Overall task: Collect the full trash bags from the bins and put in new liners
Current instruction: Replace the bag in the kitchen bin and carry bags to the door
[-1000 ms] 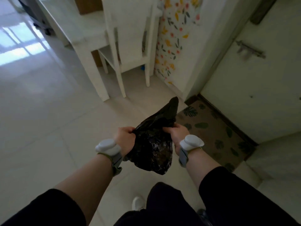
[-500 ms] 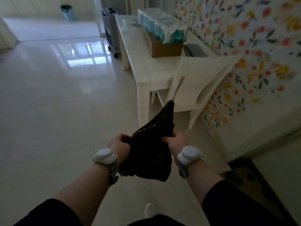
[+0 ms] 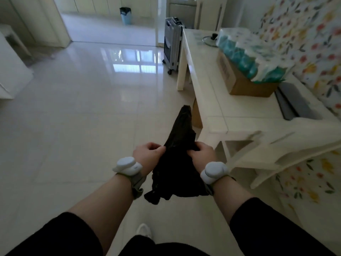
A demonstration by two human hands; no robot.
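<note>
Shoe (image 3: 144, 232): white toe, just visible on the floor between the dark sleeves at the bottom edge.
Left hand (image 3: 147, 156): fingers curled, pinching the left edge of the black bag; white sensor pod strapped on the wrist.
Right hand (image 3: 202, 154): fingers curled over the right edge of the black bag, gripping it; matching white pod on the wrist.
Black bag (image 3: 178, 159): held in the air between both hands, above the tiled floor; crumpled, limp, lower part hanging down between the wrists, one tip pointing up and away past the knuckles.
Chair (image 3: 267, 156): cream, just to the right of the right hand, pushed in under the table.
Table (image 3: 212, 93): cream, along the floral wall on the right.
Cardboard box (image 3: 239, 84): on the table, under a wrapped pack of tissue rolls (image 3: 247, 52).
Dark flat item (image 3: 293, 106): on the table beside the box, near the wall; too blurred to identify.
Pot lid (image 3: 210, 39): at the far end of the table.
Suitcase (image 3: 172, 47): silver, upright on wheels, against the table's far end.
Bin (image 3: 125, 15): light blue with a dark liner, far off in the next room, well apart from the hands.
</note>
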